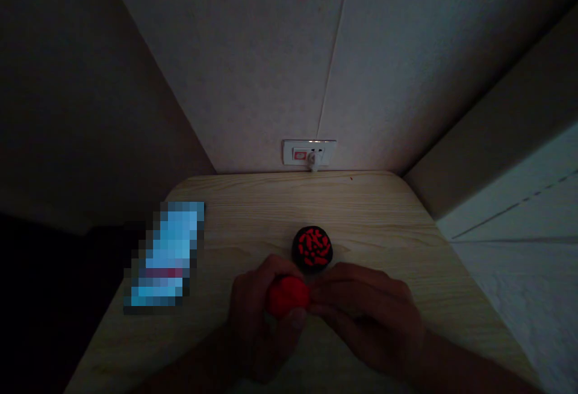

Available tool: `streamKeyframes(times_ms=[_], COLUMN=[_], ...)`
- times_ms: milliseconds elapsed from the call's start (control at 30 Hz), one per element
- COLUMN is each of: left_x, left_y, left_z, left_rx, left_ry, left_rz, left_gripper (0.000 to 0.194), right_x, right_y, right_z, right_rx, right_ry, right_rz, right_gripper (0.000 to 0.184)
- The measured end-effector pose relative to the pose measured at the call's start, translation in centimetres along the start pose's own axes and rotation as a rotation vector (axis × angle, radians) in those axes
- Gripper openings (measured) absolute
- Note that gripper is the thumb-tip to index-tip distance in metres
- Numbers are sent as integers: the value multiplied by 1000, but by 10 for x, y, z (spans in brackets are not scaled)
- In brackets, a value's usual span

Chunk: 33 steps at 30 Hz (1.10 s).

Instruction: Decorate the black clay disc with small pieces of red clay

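A bright red lump of modelling clay [288, 296], rounded like a ball, sits in my left hand [262, 315], whose thumb and fingers curl around it. My right hand [370, 309] is closed in a pinch, its fingertips against the lump's right side. Whether a small bit of clay lies between those fingertips is hidden. Just beyond both hands, a round black disc [295, 250] lies on the wooden tabletop [244, 213]. Small red pieces [315, 246] of uneven shape are scattered over its top.
A blurred-out, lit phone-like object [169, 255] lies at the table's left edge. At the back, a wall socket [289, 152] with a plug [312, 160] sits just above the tabletop. A pale panel [510, 183] stands to the right. The room is dim.
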<state>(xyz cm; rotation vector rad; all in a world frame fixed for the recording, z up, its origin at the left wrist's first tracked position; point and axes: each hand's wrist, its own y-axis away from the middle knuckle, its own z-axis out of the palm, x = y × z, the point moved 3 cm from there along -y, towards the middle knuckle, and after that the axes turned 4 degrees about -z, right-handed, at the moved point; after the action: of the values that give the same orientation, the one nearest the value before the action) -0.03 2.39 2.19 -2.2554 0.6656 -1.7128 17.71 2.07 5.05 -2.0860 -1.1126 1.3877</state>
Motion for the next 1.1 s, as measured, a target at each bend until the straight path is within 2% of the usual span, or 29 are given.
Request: streamKeyframes(times_ms=[133, 267, 433, 567, 667, 800, 967, 1100], left_x=[0, 1, 4, 7, 7, 2, 6, 11], left_y=[-1, 0, 1, -2, -3, -2, -4, -6], left_z=[1, 1, 4, 4, 3, 4, 7, 8], left_rx=[53, 64, 27, 33, 54, 44, -50, -63], left_ry=[-48, -78, -98, -121, -128, -163, -238, -233], left_rz=[8, -9, 22, 33, 34, 23, 135, 210], left_gripper=[18, 24, 27, 24, 24, 25, 25, 19], right_x=[3, 1, -4, -3, 3, 11, 17, 19], right_y=[-1, -2, -2, -2, -1, -1, 5, 10], right_z=[1, 0, -1, -1, -1, 3, 6, 8], right_rx=[24, -1, 27, 39, 51, 19, 33, 20], right_ry=[29, 64, 166, 139, 66, -51, -174, -203], right_rz=[56, 23, -13, 9, 100, 246, 399, 472], right_gripper=[16, 17, 16, 18, 19, 10, 9, 10])
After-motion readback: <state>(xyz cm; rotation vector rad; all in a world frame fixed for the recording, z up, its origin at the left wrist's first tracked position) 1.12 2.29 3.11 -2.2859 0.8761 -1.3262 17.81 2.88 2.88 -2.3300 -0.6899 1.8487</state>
